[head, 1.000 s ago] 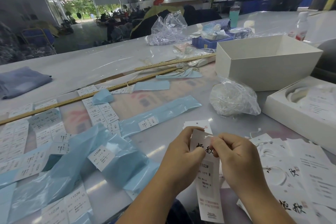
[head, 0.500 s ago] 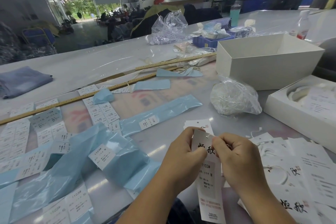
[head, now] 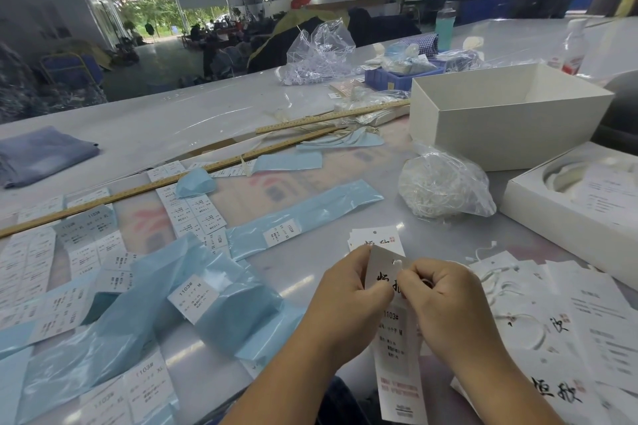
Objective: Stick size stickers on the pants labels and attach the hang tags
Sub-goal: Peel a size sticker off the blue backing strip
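Observation:
A long white hang tag (head: 395, 352) with black calligraphy and a "1103#" size sticker hangs upright between my hands near the table's front edge. My left hand (head: 348, 304) pinches its upper left edge. My right hand (head: 445, 304) pinches at the tag's top by the punched hole, where a bit of white string shows. More white hang tags (head: 552, 331) lie spread to the right, one (head: 374, 238) just behind my hands. Size sticker sheets (head: 193, 214) and pale blue backing strips (head: 303, 210) cover the left of the table.
A clear bag of white strings (head: 445, 186) sits ahead right. Behind it stands an open white box (head: 507, 121), with a box lid tray (head: 566, 203) at the right edge. Two wooden rulers (head: 241, 159) cross the table. Folded blue cloth (head: 41, 152) lies far left.
The tag has tilted slightly and my right fingers have shifted at its hole; the white string end now shows there. Both hands stay in nearly the same place.

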Available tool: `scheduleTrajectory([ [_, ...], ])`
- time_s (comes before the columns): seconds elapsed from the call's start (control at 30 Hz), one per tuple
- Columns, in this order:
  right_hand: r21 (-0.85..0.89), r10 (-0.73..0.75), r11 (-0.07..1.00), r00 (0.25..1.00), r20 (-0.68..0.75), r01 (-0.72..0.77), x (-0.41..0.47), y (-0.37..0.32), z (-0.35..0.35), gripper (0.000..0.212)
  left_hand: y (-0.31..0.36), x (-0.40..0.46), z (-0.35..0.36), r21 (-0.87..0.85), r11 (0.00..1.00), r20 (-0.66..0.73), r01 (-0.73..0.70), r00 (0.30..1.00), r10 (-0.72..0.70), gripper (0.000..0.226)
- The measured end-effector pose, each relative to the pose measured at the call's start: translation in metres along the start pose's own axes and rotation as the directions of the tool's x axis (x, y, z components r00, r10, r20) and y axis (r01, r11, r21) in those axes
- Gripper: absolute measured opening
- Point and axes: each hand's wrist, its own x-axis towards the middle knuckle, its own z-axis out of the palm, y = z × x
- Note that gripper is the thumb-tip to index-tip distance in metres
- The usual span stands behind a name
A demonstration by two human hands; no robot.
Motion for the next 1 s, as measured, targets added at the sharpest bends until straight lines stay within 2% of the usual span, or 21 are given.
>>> scheduleTrajectory([
  [0.4, -0.021, 0.044, 0.999, 0.997, 0.059, -0.042, -0.0012, 0.0001, -0.0007, 0.039, 0.0051, -0.0027, -0.0007, 0.011, 1.000, 0.055, -0.008, 0.998, 0.007, 0.034],
  [0.57, 0.005, 0.105, 0.994, 0.991, 0.087, -0.106, -0.0012, -0.0029, -0.0011, 0.025, 0.0046, -0.0029, -0.0006, 0.008, 1.000, 0.074, -0.006, 0.997, 0.006, 0.034],
  [0.67, 0.014, 0.135, 0.991, 0.989, 0.065, -0.136, -0.0012, -0.0030, -0.0008, 0.034, 0.0045, -0.0027, -0.0010, 0.025, 1.000, 0.087, -0.015, 0.996, 0.012, 0.035],
  [0.77, 0.032, 0.167, 0.985, 0.986, 0.000, -0.167, -0.0012, -0.0040, -0.0008, 0.031, 0.0044, -0.0028, -0.0012, 0.030, 1.000, 0.082, -0.007, 0.997, 0.004, 0.038],
  [0.87, 0.062, 0.165, 0.984, 0.986, 0.009, -0.165, -0.0005, -0.0064, -0.0007, 0.023, 0.0038, -0.0026, -0.0012, 0.029, 1.000, 0.060, 0.012, 0.998, -0.014, 0.033],
  [1.0, 0.043, 0.123, 0.991, 0.992, 0.009, -0.123, -0.0011, -0.0060, -0.0011, 0.022, 0.0029, -0.0011, -0.0019, 0.023, 0.998, 0.007, 0.056, 0.998, -0.056, 0.030],
])
